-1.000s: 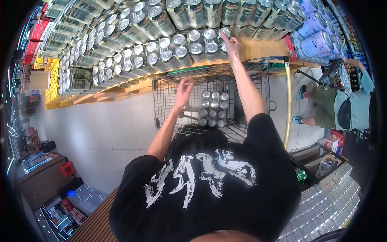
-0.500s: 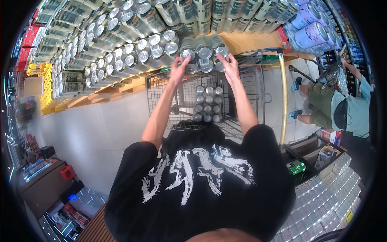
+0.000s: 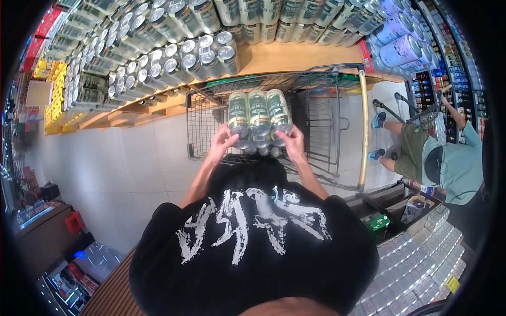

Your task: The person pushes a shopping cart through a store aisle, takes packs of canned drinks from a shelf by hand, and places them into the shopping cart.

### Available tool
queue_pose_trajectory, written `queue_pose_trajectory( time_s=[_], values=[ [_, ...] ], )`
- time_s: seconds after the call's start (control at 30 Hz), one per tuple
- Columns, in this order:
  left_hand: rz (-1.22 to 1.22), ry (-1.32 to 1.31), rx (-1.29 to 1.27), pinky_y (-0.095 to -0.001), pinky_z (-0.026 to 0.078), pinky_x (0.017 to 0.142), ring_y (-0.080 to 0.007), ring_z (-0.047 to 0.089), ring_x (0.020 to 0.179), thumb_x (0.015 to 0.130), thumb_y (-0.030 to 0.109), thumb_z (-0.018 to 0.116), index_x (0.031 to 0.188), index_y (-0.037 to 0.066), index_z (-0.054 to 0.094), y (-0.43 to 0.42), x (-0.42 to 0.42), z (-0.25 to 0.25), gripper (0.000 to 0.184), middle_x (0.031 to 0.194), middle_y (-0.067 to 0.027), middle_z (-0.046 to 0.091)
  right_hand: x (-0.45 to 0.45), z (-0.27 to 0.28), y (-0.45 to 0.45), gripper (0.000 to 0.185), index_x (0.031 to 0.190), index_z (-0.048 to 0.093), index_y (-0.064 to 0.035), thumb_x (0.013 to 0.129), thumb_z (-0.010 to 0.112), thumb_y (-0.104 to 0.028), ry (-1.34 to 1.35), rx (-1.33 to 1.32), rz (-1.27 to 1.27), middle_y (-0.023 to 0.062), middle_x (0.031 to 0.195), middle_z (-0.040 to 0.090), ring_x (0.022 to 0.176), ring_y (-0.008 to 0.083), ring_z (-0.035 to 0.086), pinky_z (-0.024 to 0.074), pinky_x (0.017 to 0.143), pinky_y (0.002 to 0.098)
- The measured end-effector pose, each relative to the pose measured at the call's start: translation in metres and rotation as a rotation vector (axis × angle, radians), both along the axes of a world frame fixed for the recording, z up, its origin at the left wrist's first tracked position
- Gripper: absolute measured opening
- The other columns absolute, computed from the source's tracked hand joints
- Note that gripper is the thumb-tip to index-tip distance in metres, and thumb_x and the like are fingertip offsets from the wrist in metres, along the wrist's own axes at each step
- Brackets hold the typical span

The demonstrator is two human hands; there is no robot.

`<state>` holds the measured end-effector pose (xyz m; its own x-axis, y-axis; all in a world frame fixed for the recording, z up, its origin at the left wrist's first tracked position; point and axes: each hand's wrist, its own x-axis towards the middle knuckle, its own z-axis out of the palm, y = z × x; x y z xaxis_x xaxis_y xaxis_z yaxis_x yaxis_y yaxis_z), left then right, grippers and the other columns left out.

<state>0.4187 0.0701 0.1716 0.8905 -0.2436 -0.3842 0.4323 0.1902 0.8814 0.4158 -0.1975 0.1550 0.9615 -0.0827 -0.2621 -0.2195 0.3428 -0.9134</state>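
Note:
A shrink-wrapped pack of green and cream cans (image 3: pixel 259 113) is held between my two hands, over the wire shopping cart (image 3: pixel 205 100). My left hand (image 3: pixel 223 145) grips the near left corner of the pack, and my right hand (image 3: pixel 291 144) grips the near right corner. The pack is tilted so that the sides of its cans show. Below its near edge, the lids of other cans (image 3: pixel 265 151) inside the cart peek out; most of them are hidden behind the held pack.
Stacked can packs (image 3: pixel 205 55) fill the wooden shelf (image 3: pixel 295 55) beyond the cart. The cart's yellow handle (image 3: pixel 363 126) is on the right. Past it stands another person (image 3: pixel 437 158) by another cart. Wrapped can packs (image 3: pixel 411 263) and a dark crate (image 3: pixel 400 210) lie lower right.
Both hands have brought the can pack from the shelf edge back toward my body, over the cart. It has tipped to show the can sides, and a bare patch of shelf now shows.

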Motion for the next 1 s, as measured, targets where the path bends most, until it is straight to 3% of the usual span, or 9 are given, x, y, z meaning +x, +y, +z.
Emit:
queue_pose_trajectory(
  time_s=[0.1, 0.23, 0.37, 0.5, 0.53, 0.63, 0.73, 0.97, 1.0],
  values=[
    [-0.031, -0.115, 0.117, -0.0293, 0.041, 0.087, -0.0114, 0.052, 0.1, 0.088, 0.017, 0.063, 0.112, 0.006, 0.056, 0.017, -0.029, -0.016, 0.027, 0.108, 0.0002, 0.055, -0.017, 0.02, 0.02, 0.018, 0.078, 0.06, -0.007, 0.075, 0.077, -0.007, 0.096, 0.044, 0.003, -0.0062, 0.072, 0.052, 0.064, 0.0031, 0.042, 0.0353, 0.059, 0.0205],
    [0.17, -0.132, 0.311, -0.0294, 0.036, 0.093, -0.0116, 0.047, 0.109, 0.087, 0.017, 0.064, 0.092, 0.009, 0.054, 0.028, -0.048, -0.026, 0.015, 0.098, 0.0006, 0.052, -0.029, -0.034, 0.026, 0.04, 0.064, 0.037, -0.0135, 0.078, 0.075, -0.01, 0.146, -0.021, 0.125, -0.007, 0.07, 0.046, 0.069, 0.0026, 0.045, 0.0353, 0.062, 0.0195],
    [0.244, 0.11, 0.023, -0.03, 0.032, 0.096, -0.0122, 0.045, 0.105, 0.089, 0.021, 0.063, 0.088, 0.01, 0.053, 0.039, -0.045, -0.022, 0.014, 0.098, -0.0001, 0.052, -0.043, -0.023, 0.049, 0.034, 0.069, 0.039, -0.0143, 0.082, 0.071, -0.012, 0.334, 0.229, 0.228, -0.005, 0.075, 0.046, 0.075, 0.0051, 0.053, 0.0492, 0.067, 0.0285],
    [0.213, 0.271, 0.266, -0.0362, 0.031, 0.098, -0.0135, 0.046, 0.11, 0.086, 0.042, 0.063, 0.106, 0.005, 0.056, 0.075, -0.037, -0.06, 0.042, 0.11, -0.0034, 0.056, -0.034, -0.035, 0.062, 0.026, 0.086, 0.048, -0.0094, 0.082, 0.069, -0.023, 0.438, 0.067, 0.405, 0.0046, 0.096, 0.05, 0.092, 0.018, 0.057, 0.0558, 0.078, 0.0417],
    [0.205, 0.324, 0.298, -0.0376, 0.032, 0.099, -0.0153, 0.048, 0.111, 0.082, 0.05, 0.063, 0.111, 0.005, 0.054, 0.075, -0.034, -0.038, 0.054, 0.111, -0.0051, 0.056, -0.03, -0.036, 0.066, 0.042, 0.089, 0.051, -0.0036, 0.078, 0.072, -0.037, 0.429, 0.065, 0.471, 0.0072, 0.095, 0.043, 0.093, 0.0184, 0.056, 0.0576, 0.076, 0.0412],
    [0.22, 0.404, 0.239, -0.0347, 0.033, 0.101, -0.0238, 0.049, 0.114, 0.079, 0.05, 0.066, 0.118, -0.005, 0.05, 0.103, -0.029, -0.088, 0.069, 0.121, -0.0173, 0.053, -0.019, -0.047, 0.087, 0.062, 0.114, 0.048, 0.0042, 0.078, 0.07, -0.04, 0.507, -0.107, 0.623, 0.0154, 0.114, 0.049, 0.105, 0.0251, 0.056, 0.0562, 0.081, 0.0404],
    [0.222, 0.451, 0.183, -0.0354, 0.035, 0.096, -0.0174, 0.051, 0.106, 0.085, 0.039, 0.063, 0.116, 0.001, 0.054, 0.127, -0.035, -0.139, 0.05, 0.111, -0.0075, 0.056, -0.022, -0.072, 0.113, 0.067, 0.116, 0.047, 0.0061, 0.076, 0.071, -0.042, 0.534, -0.202, 0.627, 0.0161, 0.115, 0.049, 0.102, 0.0251, 0.057, 0.0558, 0.081, 0.0393],
    [0.069, 0.513, 0.361, -0.0379, 0.039, 0.096, -0.0277, 0.052, 0.113, 0.077, 0.036, 0.063, 0.117, -0.012, 0.051, 0.156, -0.047, -0.181, 0.064, 0.119, -0.0225, 0.055, -0.026, -0.174, 0.144, 0.046, 0.106, 0.063, -0.0033, 0.073, 0.065, -0.036, 0.71, -0.544, 0.805, 0.0092, 0.101, 0.062, 0.099, 0.0226, 0.058, 0.0506, 0.076, 0.0404],
    [0.052, 0.553, 0.42, -0.0379, 0.038, 0.097, -0.028, 0.052, 0.114, 0.078, 0.035, 0.062, 0.117, -0.011, 0.054, 0.156, -0.046, -0.189, 0.061, 0.12, -0.0218, 0.056, -0.026, -0.177, 0.143, 0.065, 0.121, 0.056, 0.0021, 0.07, 0.062, -0.038, 0.754, -0.578, 0.895, 0.0197, 0.129, 0.052, 0.113, 0.0301, 0.054, 0.0472, 0.086, 0.0402]
  ],
)
